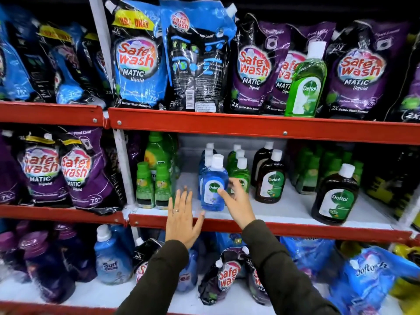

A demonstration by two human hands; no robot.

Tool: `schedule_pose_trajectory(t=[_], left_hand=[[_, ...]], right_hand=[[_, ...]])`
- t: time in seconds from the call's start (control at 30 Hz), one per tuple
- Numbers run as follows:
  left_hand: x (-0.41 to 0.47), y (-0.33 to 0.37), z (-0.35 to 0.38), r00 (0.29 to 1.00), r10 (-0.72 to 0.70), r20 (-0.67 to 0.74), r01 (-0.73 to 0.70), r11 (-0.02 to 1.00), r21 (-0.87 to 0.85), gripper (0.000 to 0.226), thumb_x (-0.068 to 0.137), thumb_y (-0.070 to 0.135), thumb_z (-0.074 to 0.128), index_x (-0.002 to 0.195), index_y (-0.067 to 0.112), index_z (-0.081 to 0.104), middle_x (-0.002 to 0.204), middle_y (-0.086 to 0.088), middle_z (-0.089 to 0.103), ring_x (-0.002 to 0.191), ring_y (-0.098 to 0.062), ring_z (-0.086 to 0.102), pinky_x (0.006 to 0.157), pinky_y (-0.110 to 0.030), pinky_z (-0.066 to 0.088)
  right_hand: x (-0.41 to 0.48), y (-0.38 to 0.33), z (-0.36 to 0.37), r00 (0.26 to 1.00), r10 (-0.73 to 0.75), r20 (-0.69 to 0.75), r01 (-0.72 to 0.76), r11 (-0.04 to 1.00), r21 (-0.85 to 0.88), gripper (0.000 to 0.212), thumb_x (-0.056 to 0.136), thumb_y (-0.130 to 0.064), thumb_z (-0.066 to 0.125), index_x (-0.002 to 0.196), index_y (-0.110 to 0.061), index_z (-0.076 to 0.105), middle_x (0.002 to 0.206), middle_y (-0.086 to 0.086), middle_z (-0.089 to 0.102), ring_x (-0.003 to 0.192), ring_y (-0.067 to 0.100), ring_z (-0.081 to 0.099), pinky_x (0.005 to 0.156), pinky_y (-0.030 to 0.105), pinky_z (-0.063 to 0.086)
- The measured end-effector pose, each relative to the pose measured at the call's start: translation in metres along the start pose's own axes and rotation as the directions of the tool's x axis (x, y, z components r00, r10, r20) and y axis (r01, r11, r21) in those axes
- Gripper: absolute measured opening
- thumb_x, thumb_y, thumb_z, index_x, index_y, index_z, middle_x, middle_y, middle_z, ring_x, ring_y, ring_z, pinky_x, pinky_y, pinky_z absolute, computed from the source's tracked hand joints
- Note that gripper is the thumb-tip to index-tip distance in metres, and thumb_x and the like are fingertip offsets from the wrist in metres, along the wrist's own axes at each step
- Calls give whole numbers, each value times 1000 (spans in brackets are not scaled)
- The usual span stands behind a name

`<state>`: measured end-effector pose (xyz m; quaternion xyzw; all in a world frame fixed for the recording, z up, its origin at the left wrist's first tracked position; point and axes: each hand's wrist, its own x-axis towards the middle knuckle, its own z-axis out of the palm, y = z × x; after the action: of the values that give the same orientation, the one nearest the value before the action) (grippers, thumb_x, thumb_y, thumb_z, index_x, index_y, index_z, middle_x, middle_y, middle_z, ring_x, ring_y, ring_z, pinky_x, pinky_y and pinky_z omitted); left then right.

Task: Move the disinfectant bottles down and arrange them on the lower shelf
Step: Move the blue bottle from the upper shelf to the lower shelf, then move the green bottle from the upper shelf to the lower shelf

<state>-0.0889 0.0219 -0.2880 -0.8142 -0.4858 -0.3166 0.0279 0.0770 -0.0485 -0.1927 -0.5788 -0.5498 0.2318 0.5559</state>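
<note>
Two hands reach to the middle shelf. Left hand: fingers spread apart, palm flat, holding nothing, just left of the blue bottle. Right hand: fingers loosely apart, thumb touching the blue bottle's label; a clamped grip cannot be confirmed. Blue bottle: upright at the shelf's front edge, ahead of a blue row. One green bottle stands upright on the upper shelf among detergent pouches.
</note>
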Motion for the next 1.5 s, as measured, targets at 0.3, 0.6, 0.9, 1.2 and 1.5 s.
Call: schedule_pose_trajectory(t=[0.3, 0.6, 0.9, 1.2, 1.5], left_hand=[[-6, -8, 16, 999, -31, 31, 29, 996, 82, 84, 101, 68, 13, 160, 8, 24, 167, -15, 26, 156, -32, 21, 126, -42, 2], [-7, -9, 18, 1000, -30, 5, 30, 997, 77, 84, 101, 68, 14, 162, 10, 15, 169, -13, 20, 157, -30, 15, 126, -41, 0], [-11, -7, 11, 1000, 0, -6, 0, 998, 57, 84, 102, 66, 11, 160, 6, 19, 167, -16, 24, 156, -32, 19, 125, -40, 2], [8, 53, -22, 977, 66, -205, -78, 996, -52, 70, 104, 46, 31, 163, 12, 12, 173, -8, 10, 160, -25, -1, 129, -45, 1], [73, 147, -81, 881, 225, -417, -236, 971, 24, 70, 104, 38, 40, 163, 11, 13, 172, -12, 8, 159, -30, -2, 128, -48, -9]], right_hand=[[16, 26, 25, 996, 92, 12, -92, 996, 6, 41, 98, -6, 56, 137, -1, 44, 123, 7, 57, 113, 15, 55, 93, 21, 46], [22, 41, 34, 995, 93, 39, -94, 995, 19, 41, 99, -8, 56, 138, -4, 45, 132, 13, 61, 117, 16, 58, 99, 27, 51], [11, 43, 30, 997, 56, 61, -53, 997, -49, 46, 100, -18, 57, 142, -9, 42, 137, 11, 58, 126, 21, 58, 98, 21, 52], [-10, 12, -21, 853, -449, -267, 228, 780, -582, 35, 99, -32, 50, 131, -19, 53, 135, 3, 54, 127, 23, 49, 109, 40, 41], [-1, -51, -99, 642, -639, -423, 218, 682, -698, 36, 97, -34, 55, 132, -22, 57, 136, 3, 56, 123, 21, 46, 98, 38, 37]])
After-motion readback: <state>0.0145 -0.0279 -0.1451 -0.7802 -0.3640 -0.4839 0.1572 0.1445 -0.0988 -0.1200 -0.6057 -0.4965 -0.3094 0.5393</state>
